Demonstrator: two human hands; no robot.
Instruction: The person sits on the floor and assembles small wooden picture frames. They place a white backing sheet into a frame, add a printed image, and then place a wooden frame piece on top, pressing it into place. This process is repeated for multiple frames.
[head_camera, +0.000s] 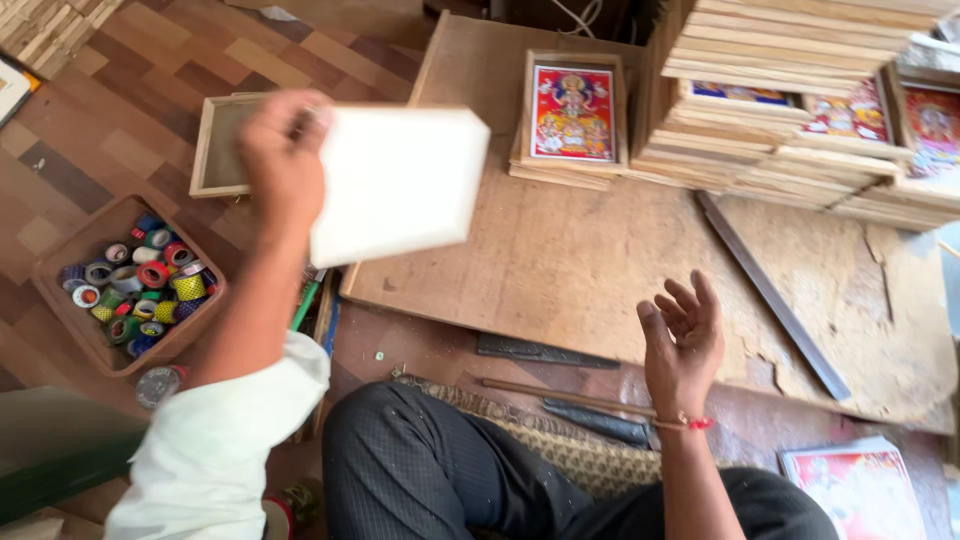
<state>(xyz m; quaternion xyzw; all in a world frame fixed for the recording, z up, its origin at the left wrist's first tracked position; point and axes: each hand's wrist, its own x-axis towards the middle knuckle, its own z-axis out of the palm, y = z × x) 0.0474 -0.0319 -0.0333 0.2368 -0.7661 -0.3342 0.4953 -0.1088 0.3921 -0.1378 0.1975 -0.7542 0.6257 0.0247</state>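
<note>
My left hand (283, 160) is raised and grips a white rectangular board (398, 183) by its left edge, holding it in the air above the left end of a worn wooden work board (560, 270). My right hand (684, 338) hovers empty, palm up with fingers apart, over the near edge of that work board. A red thread is tied around its wrist. A framed colourful picture (572, 112) lies on a small pile of frames at the far side of the work board.
A tall stack of wooden frames with pictures (800, 110) fills the back right. A wooden tray of coloured tape rolls (135, 285) sits on the floor at left, an empty frame (222, 145) behind it. A long metal strip (770, 295) lies on the board; another picture (860, 490) lies near right.
</note>
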